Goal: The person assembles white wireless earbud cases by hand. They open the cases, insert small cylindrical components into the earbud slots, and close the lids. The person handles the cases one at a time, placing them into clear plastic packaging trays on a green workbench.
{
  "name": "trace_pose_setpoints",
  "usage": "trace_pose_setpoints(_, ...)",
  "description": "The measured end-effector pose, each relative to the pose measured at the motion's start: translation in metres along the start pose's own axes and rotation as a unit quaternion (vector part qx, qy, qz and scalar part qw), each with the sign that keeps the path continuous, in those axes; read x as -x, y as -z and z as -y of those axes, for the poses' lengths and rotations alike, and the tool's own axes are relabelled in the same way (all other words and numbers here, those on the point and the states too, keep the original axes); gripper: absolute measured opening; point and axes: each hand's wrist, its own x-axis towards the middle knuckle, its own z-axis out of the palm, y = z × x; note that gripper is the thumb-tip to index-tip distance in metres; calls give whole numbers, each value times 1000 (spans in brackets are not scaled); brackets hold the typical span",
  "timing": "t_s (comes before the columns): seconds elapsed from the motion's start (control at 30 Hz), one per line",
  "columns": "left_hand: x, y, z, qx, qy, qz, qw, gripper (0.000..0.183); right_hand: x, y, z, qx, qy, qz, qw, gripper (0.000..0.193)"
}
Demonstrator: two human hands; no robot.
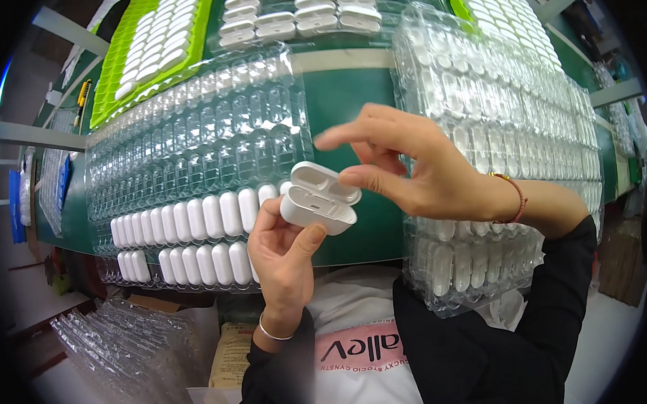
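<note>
My left hand grips a white earbud charging case by its lower body, thumb on the near side. The case's lid stands raised, and its inner wells face up. Just right of the lid, my right hand is up with its fingers apart and nothing between them. Its thumb tip is at or very near the lid's edge; contact is hard to make out. Left of the case lies a clear plastic blister tray, with closed white cases standing in its two nearest rows.
Stacked clear trays rise at the right. Beyond, white cases stand in rows between green trays holding more white pieces. The green table's surface shows between the trays. Below its left edge are bundled clear trays and a tan sack.
</note>
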Motion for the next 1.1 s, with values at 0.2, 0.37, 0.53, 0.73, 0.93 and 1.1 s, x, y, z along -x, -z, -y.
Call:
trace_pose_setpoints(0.2, -6, 3, -14, -100, -155, -47, 982, 54, -25, -23, 29, -11, 0, 116, 993, 13)
trace_pose_setpoints(0.37, -16, 0, -37, -514, -327, -71, 790, 65, -49, -26, 35, 6, -24, 116, 993, 14)
trace_pose_setpoints(0.53, -22, 7, -43, -593, -329, -101, 728, 69, -63, -36, 41, 108, 37, 135, 984, 8)
trace_pose_setpoints(0.73, -27, 24, -51, -588, -306, -145, 734, 69, -99, -33, 37, 104, 130, 193, 967, 13)
trace_pose_setpoints(0.93, -20, 37, -54, -576, -307, -137, 745, 74, -272, 51, -84, 297, 123, -104, 941, 20)
trace_pose_setpoints(1.1, -16, 48, -55, -584, -296, -111, 748, 80, -336, 57, -150, 510, -127, 6, 851, 27)
